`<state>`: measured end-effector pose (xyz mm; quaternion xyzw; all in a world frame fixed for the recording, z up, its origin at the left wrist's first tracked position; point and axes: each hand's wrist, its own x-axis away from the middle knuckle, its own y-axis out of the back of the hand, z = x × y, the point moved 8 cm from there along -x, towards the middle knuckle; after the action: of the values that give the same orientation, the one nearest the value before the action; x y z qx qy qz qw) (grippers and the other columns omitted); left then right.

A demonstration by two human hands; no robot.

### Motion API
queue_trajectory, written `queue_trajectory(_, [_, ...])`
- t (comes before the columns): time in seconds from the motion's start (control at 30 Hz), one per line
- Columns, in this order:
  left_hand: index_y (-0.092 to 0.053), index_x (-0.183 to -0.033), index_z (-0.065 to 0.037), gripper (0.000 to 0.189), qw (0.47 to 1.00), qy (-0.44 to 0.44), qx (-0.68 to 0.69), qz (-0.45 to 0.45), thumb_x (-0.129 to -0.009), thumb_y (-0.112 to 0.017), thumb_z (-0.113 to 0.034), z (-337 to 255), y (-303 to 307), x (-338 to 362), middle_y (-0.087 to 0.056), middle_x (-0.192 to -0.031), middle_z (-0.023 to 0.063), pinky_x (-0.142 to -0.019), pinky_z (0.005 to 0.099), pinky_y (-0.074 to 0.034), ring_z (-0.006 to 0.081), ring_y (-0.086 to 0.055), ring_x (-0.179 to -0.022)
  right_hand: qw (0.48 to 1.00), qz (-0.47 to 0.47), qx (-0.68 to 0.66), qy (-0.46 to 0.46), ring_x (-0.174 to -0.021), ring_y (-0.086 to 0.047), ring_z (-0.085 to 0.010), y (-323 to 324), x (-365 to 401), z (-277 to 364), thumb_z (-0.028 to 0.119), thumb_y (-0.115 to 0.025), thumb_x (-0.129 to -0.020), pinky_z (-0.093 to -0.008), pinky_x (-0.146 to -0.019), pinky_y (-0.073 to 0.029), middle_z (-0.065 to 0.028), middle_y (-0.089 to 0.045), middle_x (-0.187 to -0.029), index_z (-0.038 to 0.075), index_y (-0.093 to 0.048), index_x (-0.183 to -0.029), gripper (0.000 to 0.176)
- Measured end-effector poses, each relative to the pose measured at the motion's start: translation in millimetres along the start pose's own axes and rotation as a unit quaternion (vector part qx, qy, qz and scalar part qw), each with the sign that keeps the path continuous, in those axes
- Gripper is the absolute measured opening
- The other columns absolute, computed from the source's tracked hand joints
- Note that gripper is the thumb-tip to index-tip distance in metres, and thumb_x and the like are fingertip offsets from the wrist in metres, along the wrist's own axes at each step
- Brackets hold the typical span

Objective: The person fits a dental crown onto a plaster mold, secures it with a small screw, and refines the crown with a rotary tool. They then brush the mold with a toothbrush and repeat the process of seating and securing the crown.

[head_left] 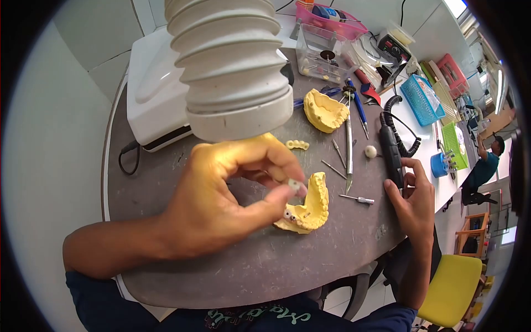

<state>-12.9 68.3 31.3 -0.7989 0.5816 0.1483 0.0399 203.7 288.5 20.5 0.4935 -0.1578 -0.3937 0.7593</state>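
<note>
1 white piece (295,185) pinched between left hand's (221,188) thumb and index fingertips, 2 casts (325,113) mid-table (243,276), 1 handpiece (390,149) near right edge, right hand's (412,202) fingers gripping its end.

Dental lab: yellow tooth models (325,112), carving tools (349,149), handpiece (390,152), ribbed extraction hose (229,61) over workbench (221,276).

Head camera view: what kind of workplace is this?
Probably a dental laboratory: yellow plaster-like jaw model with a row of teeth, small cream-coloured bridge of joined teeth, and black pen-shaped handpiece with a coiled cord.
</note>
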Motion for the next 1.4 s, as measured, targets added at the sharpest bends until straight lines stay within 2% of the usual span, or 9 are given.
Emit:
queue_trajectory(0.07, [-0.065,-0.103,0.003,0.01,0.997,0.075,-0.021,-0.017,-0.095,-0.069,0.001,8.9,4.6,-0.4,-0.071,-0.105,0.0122,-0.091,0.0322,-0.058,0.0203,-0.074,-0.102,0.998,-0.018,0.048,0.032,-0.054,-0.051,-0.0126,1.0,0.0,8.7,0.018,-0.077,-0.09,-0.032,-0.052,-0.039,-0.0039,-0.054,-0.06,0.001,-0.062,-0.119,0.037])
queue_trajectory(0.17, [-0.067,-0.103,0.002,0.009,0.998,0.058,-0.025,-0.02,-0.095,-0.069,-0.001,9.8,3.1,2.5,-0.07,-0.105,0.0096,-0.091,0.0307,-0.058,0.0175,-0.073,-0.1,0.986,-0.05,0.131,0.086,-0.051,-0.051,-0.0192,4.3,6.0,20.7,0.028,-0.078,-0.092,-0.0352,-0.052,-0.041,-0.0065,-0.058,-0.065,0.002,-0.065,-0.117,0.038])
queue_trajectory(0.23, [-0.068,-0.104,0.002,0.01,0.997,0.031,-0.064,0.001,-0.095,-0.07,-0.002,9.8,1.6,2.9,-0.07,-0.106,0.0082,-0.091,0.0298,-0.057,0.0155,-0.071,-0.099,0.962,-0.151,0.161,0.163,-0.054,-0.052,-0.0179,16.0,16.4,47.6,0.024,-0.076,-0.095,-0.0343,-0.052,-0.041,-0.0071,-0.062,-0.078,0.003,-0.068,-0.113,0.029])
queue_trajectory(0.3, [-0.069,-0.104,0.002,0.011,0.994,0.005,-0.103,0.024,-0.095,-0.07,-0.002,7.2,-3.2,2.6,-0.07,-0.106,0.0069,-0.091,0.0289,-0.057,0.0135,-0.07,-0.097,0.97,-0.132,0.114,0.172,-0.057,-0.056,-0.0169,17.9,21.6,66.6,0.018,-0.076,-0.094,-0.0333,-0.053,-0.044,-0.0074,-0.063,-0.089,0.004,-0.07,-0.109,0.021])
queue_trajectory(0.37, [-0.07,-0.105,0.001,0.012,0.996,0.045,-0.075,0.031,-0.094,-0.071,-0.003,11.3,-5.1,3.1,-0.071,-0.105,0.0055,-0.091,0.0271,-0.055,0.0104,-0.067,-0.096,0.95,0.032,-0.016,0.309,-0.058,-0.058,-0.0179,-1.7,30.5,102.7,0.011,-0.078,-0.089,-0.0328,-0.054,-0.047,-0.007,-0.062,-0.089,0.006,-0.072,-0.106,0.019])
queue_trajectory(0.47, [-0.07,-0.106,0.002,0.013,0.996,0.043,-0.073,0.029,-0.094,-0.072,-0.002,11.9,-5.0,4.2,-0.071,-0.105,0.0063,-0.089,0.0267,-0.056,0.0101,-0.067,-0.097,0.898,0.111,-0.034,0.425,-0.065,-0.062,-0.0209,-16.9,39.9,141.2,0.009,-0.078,-0.086,-0.035,-0.058,-0.052,-0.0067,-0.061,-0.09,0.008,-0.073,-0.105,0.02])
queue_trajectory(0.7, [-0.072,-0.106,0.001,0.012,0.995,0.057,-0.078,0.033,-0.094,-0.073,-0.002,14.0,-6.8,5.5,-0.073,-0.104,0.0066,-0.08,0.026,-0.06,0.0113,-0.069,-0.096,0.887,0.2,0.034,0.415,-0.079,-0.066,-0.0227,-32.6,43.6,160.1,0.006,-0.08,-0.08,-0.0368,-0.065,-0.054,-0.0062,-0.06,-0.095,0.011,-0.077,-0.107,0.027])
queue_trajectory(0.97, [-0.072,-0.104,0.002,0.012,0.995,0.025,-0.079,0.056,-0.093,-0.074,-0.002,12.5,-10.1,3.8,-0.074,-0.1,0.0078,-0.074,0.0262,-0.06,0.0125,-0.071,-0.09,0.859,0.374,0.015,0.349,-0.085,-0.068,-0.041,-46.7,27.7,166.2,0.013,-0.063,-0.089,-0.0501,-0.077,-0.053,-0.0184,-0.067,-0.094,-0.001,-0.061,-0.103,0.019])
queue_trajectory(1.4, [-0.072,-0.104,0.002,0.012,0.994,0.018,-0.096,0.058,-0.093,-0.074,-0.002,10.2,-10.4,3.2,-0.075,-0.099,0.0083,-0.075,0.028,-0.061,0.0126,-0.071,-0.089,0.849,0.452,0.045,0.271,-0.076,-0.071,-0.0368,-52.8,17.5,162.0,0.015,-0.068,-0.087,-0.0469,-0.073,-0.052,-0.016,-0.069,-0.076,0.001,-0.064,-0.099,0.019])
